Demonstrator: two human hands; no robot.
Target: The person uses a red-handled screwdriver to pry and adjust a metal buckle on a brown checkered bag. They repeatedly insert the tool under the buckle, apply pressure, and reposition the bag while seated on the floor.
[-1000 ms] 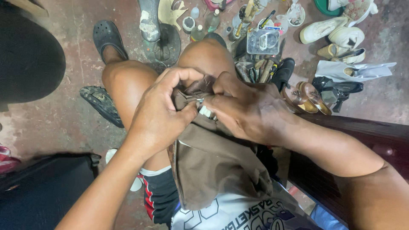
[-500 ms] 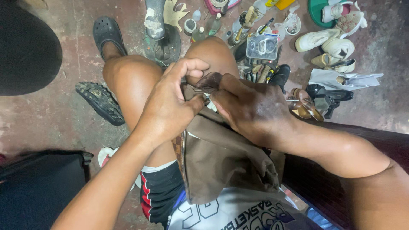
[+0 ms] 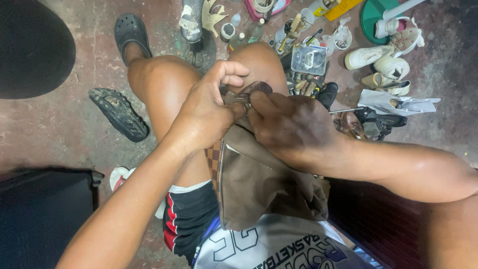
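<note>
While both sets of fingers pinch the top edge of a brown bag (image 3: 264,184), the left hand (image 3: 206,112) and right hand (image 3: 294,127) meet above the knees. It drapes down the lap. Beyond lie a black clog (image 3: 130,35), white shoes (image 3: 378,55) and bottles on the floor.

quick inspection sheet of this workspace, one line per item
surface: stained reddish concrete floor; work rests on the person's lap.
job's things: brown bag with a checkered edge, top corner pinched by both hands.
clutter: glue bottles, clear plastic box, white shoes, black clog lying loose.
grippers: left hand and right hand both shut on the bag's top edge.
cables: nothing seen.
surroundings: black case at lower left, green stand at top.
</note>
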